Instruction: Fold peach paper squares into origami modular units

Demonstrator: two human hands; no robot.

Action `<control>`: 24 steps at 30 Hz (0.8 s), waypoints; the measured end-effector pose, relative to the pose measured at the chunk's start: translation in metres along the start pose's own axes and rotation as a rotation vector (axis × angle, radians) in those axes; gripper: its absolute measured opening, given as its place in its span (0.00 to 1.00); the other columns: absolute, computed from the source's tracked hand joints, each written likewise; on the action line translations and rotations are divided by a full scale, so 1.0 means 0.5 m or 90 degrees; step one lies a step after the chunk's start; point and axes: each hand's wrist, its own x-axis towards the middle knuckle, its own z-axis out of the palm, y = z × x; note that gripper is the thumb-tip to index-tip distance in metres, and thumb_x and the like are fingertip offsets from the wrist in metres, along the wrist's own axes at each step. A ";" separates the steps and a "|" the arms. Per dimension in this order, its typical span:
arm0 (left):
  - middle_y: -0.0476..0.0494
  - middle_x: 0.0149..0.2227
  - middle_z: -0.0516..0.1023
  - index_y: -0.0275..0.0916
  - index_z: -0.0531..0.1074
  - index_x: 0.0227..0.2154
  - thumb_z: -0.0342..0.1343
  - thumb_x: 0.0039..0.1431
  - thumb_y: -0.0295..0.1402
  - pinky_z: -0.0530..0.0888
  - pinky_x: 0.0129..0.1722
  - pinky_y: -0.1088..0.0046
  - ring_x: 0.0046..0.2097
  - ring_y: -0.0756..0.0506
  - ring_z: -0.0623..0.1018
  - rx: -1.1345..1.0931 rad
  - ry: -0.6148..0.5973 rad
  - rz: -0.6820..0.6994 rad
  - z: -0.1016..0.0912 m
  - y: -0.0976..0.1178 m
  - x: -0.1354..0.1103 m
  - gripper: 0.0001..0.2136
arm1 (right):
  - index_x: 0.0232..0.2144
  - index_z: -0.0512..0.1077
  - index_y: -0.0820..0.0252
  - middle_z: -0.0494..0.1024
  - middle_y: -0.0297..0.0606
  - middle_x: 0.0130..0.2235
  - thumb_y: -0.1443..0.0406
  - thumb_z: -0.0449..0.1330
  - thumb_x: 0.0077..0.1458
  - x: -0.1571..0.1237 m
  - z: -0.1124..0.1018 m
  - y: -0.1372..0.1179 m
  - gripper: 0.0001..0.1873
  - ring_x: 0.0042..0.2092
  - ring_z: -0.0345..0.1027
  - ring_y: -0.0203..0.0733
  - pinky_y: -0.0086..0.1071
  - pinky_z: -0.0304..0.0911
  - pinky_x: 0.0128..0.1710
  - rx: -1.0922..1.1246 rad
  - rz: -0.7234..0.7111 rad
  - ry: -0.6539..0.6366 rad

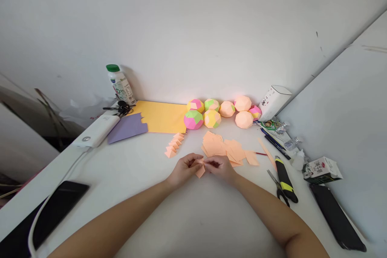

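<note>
A small piece of peach paper (200,172) is pinched between my two hands above the white table. My left hand (186,170) grips its left side with thumb and fingers. On the other side, my right hand (222,167) closes its fingertips on the upper right edge. Just beyond my right hand spreads a pile of cut peach paper pieces (213,144). Further left lies a row of folded peach paper pieces (174,145), overlapping one another. Several many-sided paper balls (193,119) in pink, green, yellow and peach sit against the wall.
Yellow card (165,117) and purple card (128,128) lie left, near a power bank (96,131), keys (123,107) and a bottle (121,84). To the right are scissors (279,188), a cutter (285,179), pens (275,143), a small carton (323,170) and a black phone (337,217).
</note>
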 end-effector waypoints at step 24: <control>0.42 0.42 0.68 0.40 0.74 0.34 0.53 0.55 0.38 0.68 0.23 0.75 0.21 0.56 0.63 0.199 0.028 0.136 0.007 0.001 -0.004 0.10 | 0.32 0.74 0.59 0.77 0.39 0.29 0.63 0.56 0.52 -0.001 0.009 -0.009 0.08 0.26 0.66 0.36 0.30 0.63 0.26 -0.091 -0.128 0.025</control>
